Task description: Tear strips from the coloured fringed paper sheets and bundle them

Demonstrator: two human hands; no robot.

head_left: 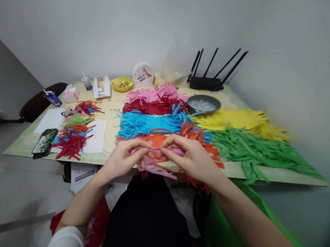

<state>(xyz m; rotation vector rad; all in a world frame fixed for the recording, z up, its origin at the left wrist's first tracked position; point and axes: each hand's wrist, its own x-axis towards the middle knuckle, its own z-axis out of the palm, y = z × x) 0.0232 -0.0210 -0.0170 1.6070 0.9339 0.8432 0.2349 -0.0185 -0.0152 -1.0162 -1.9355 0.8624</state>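
Between my two hands a pink fringed paper strip [156, 149] is stretched at the front edge of the table. My left hand [125, 156] pinches its left part between thumb and fingers. On the other side, my right hand [187, 155] pinches it too, close to the left fingertips. Loose pink ends hang below the fingers. Just behind and under the hands lies orange fringed paper [200, 139], partly hidden by them. Beyond that are blue fringed paper [145, 123], dark red fringed paper [152, 106] and pink fringed paper [161, 94].
Yellow [238, 119] and green fringed paper [259, 150] spread to the right. A grey bowl [204, 103] and black router [206, 83] stand behind. Leftward are a phone [45, 141], finished-looking multicoloured tassels [75, 132], drink cartons [53, 98] and a yellow fruit dish [122, 84].
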